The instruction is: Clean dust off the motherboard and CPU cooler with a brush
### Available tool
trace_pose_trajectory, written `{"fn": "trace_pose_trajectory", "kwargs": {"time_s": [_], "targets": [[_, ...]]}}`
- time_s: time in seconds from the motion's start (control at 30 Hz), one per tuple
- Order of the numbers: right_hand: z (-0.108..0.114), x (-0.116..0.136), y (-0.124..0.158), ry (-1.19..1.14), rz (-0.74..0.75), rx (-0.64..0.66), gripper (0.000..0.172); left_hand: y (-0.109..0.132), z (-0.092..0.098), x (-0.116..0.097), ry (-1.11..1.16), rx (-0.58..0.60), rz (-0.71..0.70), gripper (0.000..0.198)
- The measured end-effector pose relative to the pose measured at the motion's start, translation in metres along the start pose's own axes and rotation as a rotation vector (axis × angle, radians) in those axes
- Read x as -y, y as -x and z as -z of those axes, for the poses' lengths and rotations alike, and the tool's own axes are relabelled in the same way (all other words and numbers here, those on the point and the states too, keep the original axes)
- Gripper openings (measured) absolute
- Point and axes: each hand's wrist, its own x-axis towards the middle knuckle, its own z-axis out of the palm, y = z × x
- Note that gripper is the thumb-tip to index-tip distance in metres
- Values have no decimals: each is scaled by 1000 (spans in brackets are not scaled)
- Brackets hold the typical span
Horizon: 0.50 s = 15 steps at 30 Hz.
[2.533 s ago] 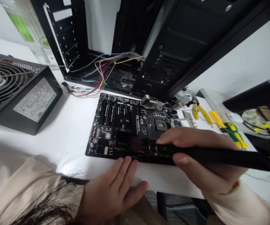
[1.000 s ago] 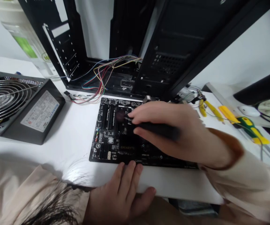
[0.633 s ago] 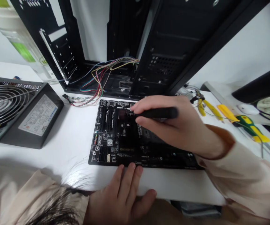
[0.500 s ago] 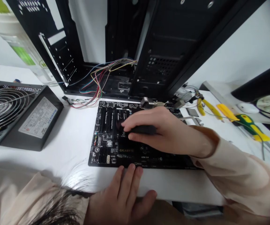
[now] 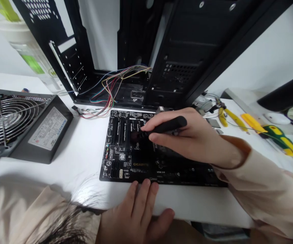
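A black motherboard (image 5: 141,164) lies flat on the white table, its slots towards the left. My right hand (image 5: 184,139) is closed around a small black-handled brush (image 5: 170,125), whose dark, blurred tip is over the board beside the long slots. Part of the board's right side is hidden under this hand and forearm. My left hand (image 5: 138,210) lies open at the table's front edge, fingers stretched out, with the fingertips touching the board's near edge.
Behind the board stands a black computer case (image 5: 177,47), with a bundle of coloured wires (image 5: 113,84) spilling out. A power supply (image 5: 42,125) sits at the left near a clear bottle (image 5: 34,54). Yellow-handled pliers (image 5: 234,118) and a green-and-yellow screwdriver (image 5: 280,135) lie at the right.
My right hand has tilted and the brush handle now points further up, showing more of it. My left hand stays at the board's edge. The whole view has shifted slightly.
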Motion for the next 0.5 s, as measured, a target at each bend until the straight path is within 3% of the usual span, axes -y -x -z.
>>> {"fn": "trace_pose_trajectory", "kwargs": {"time_s": [0.23,0.4,0.5], "targets": [[-8,0,3,238,136,-54,6,0,0,1,5,7,2,38],[-11,-9,2,330,-26,-308,8,1,0,-2,-2,-13,17,41],[-12,-14,1,290,-170,-352,9,0,0,-1,10,-13,33,38]]}}
